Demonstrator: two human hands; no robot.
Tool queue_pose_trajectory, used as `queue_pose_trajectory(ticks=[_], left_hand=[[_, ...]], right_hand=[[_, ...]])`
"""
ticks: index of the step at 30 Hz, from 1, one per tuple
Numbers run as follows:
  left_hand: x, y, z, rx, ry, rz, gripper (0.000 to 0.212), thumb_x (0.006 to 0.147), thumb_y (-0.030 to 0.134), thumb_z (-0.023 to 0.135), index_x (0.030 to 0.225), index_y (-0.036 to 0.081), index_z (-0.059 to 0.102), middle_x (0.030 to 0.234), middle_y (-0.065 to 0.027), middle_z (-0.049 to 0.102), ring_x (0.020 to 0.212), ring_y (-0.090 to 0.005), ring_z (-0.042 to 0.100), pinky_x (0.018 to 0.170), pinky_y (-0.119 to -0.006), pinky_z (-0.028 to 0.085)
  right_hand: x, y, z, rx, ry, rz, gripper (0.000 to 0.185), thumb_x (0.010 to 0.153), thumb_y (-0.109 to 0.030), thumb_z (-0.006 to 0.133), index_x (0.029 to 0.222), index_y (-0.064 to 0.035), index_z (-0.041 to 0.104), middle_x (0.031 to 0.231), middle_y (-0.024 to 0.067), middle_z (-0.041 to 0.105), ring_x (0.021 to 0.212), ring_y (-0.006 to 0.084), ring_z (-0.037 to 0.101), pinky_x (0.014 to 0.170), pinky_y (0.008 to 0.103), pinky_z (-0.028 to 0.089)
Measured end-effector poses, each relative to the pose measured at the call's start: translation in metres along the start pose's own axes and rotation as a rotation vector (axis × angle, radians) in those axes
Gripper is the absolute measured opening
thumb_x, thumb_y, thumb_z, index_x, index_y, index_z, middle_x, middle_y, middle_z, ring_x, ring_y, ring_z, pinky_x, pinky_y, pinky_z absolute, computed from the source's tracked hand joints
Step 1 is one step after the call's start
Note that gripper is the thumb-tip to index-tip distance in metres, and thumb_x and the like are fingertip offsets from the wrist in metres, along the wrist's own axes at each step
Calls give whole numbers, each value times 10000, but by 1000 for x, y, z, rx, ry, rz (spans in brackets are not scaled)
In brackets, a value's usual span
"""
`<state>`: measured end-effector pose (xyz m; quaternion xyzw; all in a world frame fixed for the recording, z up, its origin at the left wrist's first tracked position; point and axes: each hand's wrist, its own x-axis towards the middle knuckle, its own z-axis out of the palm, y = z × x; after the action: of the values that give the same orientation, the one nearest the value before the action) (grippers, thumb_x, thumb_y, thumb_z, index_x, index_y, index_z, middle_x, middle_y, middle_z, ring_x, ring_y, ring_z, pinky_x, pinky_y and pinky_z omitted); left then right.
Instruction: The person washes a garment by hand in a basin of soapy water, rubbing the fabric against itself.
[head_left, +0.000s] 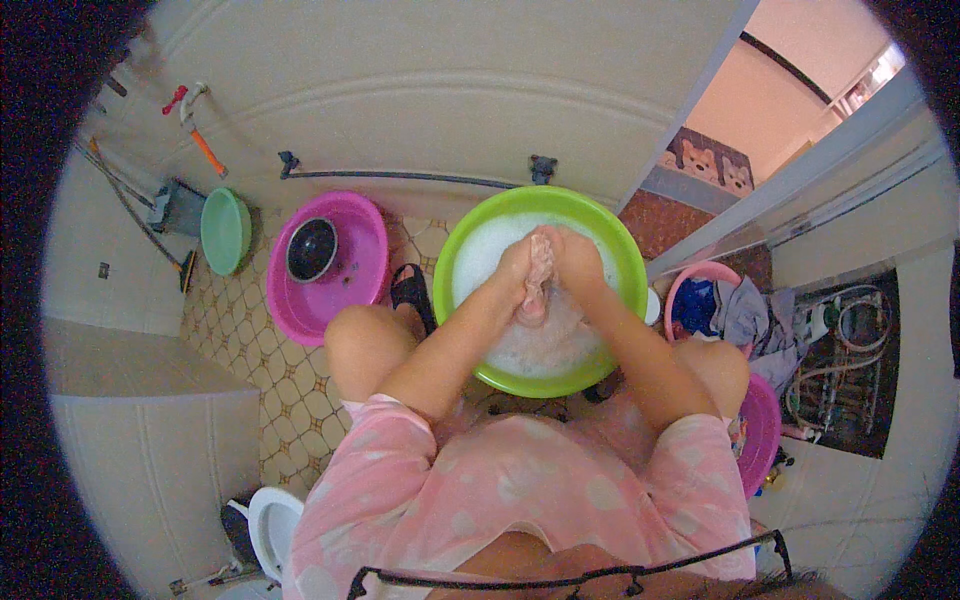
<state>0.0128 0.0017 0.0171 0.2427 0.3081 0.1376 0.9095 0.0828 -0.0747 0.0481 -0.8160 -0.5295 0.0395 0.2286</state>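
A lime-green plastic basin full of white suds stands between my knees. Over its middle my left hand and my right hand are close together, gripping a wet, pale pink piece of cloth. The cloth hangs bunched between them, and its lower end reaches down towards the soapy water. Foam hides what lies deeper in the basin.
At left are a magenta basin with a dark round bowl, and a mint-green basin. A pink basin with clothes and another magenta basin stand right. A low rail runs along the wall.
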Motion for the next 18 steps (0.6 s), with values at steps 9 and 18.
queue_pose_trajectory(ticks=[9, 18], left_hand=[[48, 1, -70, 1289, 246, 653, 126, 751, 175, 547, 776, 52, 558, 682, -120, 526, 601, -282, 522, 620, -353, 447], [31, -5, -56, 910, 218, 212, 217, 764, 206, 504, 950, 94, 497, 793, -119, 574, 680, -280, 571, 555, -377, 452]], right_hand=[[-7, 34, 22, 237, 24, 81, 211, 732, -97, 535, 936, -42, 524, 855, 222, 544, 792, 358, 524, 733, 407, 421], [0, 63, 69, 277, -14, 409, 255, 735, -102, 508, 956, 17, 467, 897, 232, 541, 836, 351, 535, 737, 416, 417]])
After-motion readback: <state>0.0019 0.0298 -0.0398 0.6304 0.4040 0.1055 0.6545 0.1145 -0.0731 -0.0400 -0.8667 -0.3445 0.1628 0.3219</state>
